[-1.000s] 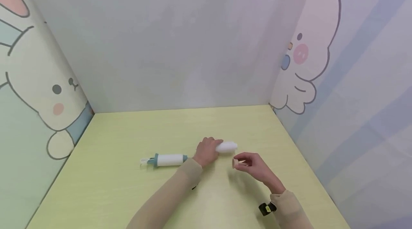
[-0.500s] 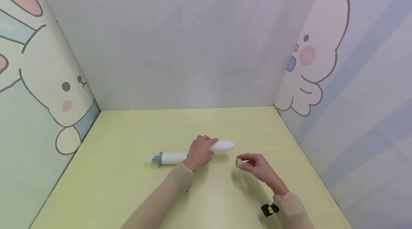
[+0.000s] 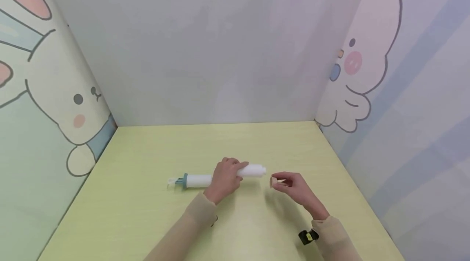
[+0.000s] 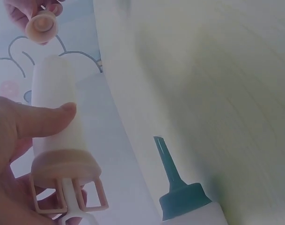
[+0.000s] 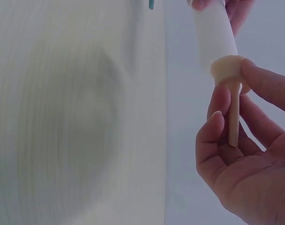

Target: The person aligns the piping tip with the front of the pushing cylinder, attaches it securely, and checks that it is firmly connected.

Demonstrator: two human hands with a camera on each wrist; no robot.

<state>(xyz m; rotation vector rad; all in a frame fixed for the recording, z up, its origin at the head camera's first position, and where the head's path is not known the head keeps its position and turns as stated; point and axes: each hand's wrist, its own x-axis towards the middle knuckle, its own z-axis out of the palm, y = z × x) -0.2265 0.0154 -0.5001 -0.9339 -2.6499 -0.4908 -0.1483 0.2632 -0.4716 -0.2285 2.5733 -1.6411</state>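
My left hand (image 3: 225,177) grips a large syringe by its white barrel (image 4: 53,93), held lengthwise above the table. In the left wrist view its beige collar (image 4: 65,166) has loop handles, with a white plunger end between them. To the right, my right hand (image 3: 295,187) pinches a beige nozzle (image 5: 229,68) by its flared base, the wide mouth facing the barrel's tip. Its thin spout (image 5: 233,117) points back into my palm. In the head view a small gap separates nozzle and barrel.
A second syringe (image 3: 198,180), white with teal ends, lies left of my left hand on the yellow-green table (image 3: 154,151). Its teal nozzle (image 4: 182,199) shows in the left wrist view. Walls with cartoon animals enclose the table at the back and sides.
The view has shifted slightly. My left hand has moved a little left with its syringe, the barrel now nearly level with the nozzle. My right hand keeps its pinch on the nozzle.
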